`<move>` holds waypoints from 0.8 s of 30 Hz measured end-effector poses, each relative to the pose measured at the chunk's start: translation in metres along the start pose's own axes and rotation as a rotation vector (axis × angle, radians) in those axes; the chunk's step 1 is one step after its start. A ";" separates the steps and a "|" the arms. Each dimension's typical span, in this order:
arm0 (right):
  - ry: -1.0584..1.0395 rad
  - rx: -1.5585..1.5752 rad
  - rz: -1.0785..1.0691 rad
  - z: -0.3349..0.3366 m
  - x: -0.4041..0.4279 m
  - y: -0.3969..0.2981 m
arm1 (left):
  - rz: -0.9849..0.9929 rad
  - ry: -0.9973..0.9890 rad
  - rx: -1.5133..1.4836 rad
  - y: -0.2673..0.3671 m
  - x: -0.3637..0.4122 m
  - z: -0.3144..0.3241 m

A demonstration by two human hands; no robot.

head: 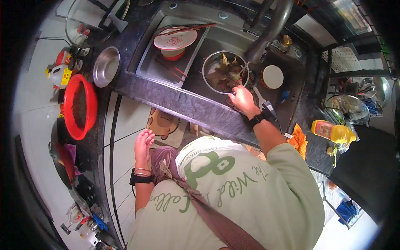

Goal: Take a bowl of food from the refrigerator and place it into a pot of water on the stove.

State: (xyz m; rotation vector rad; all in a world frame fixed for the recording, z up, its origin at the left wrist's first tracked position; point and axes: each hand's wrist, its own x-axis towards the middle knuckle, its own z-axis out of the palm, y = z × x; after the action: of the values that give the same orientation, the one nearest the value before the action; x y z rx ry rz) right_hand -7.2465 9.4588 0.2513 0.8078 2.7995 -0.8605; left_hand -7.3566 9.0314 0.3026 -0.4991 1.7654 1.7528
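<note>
My right hand (243, 99) is at the near rim of a round metal pot (203, 75) in the larger sink basin. Its fingers are bent by the rim, touching or very near dark leafy vegetables (232, 78) with reddish stems. Whether they grip the rim or the stems is hard to see. Water seems to lie around the leaves. The pull-out faucet (261, 47) reaches down over the pot's right side. My left hand (144, 140) hangs over the floor in front of the counter, fingers loosely bent and holding nothing.
In the left basin (142, 67) are a plate (175, 39) on a bowl and chopsticks (187, 28). A white-topped round container (272, 77) stands right of the pot. A steel bowl (107, 67) and red basin (93, 106) sit left; an orange cloth (298, 142) and yellow bottle (334, 131) lie right.
</note>
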 end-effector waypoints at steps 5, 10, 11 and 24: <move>0.096 0.086 -0.152 0.037 0.011 0.051 | -0.026 -0.016 0.026 -0.001 0.002 -0.001; 0.228 0.291 0.067 0.000 -0.008 0.063 | -0.045 -0.051 0.015 -0.007 0.002 -0.011; 0.213 0.269 0.186 -0.007 -0.012 0.067 | -0.056 -0.041 0.018 -0.008 0.001 -0.013; 0.131 -0.297 -0.306 0.014 0.025 0.049 | -0.062 -0.075 0.097 -0.008 0.002 -0.004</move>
State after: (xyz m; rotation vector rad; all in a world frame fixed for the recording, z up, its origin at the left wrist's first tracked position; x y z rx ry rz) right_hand -7.2438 9.4970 0.2096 0.4119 3.1136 -0.4147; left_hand -7.3538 9.0268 0.2952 -0.4366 1.7545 1.6141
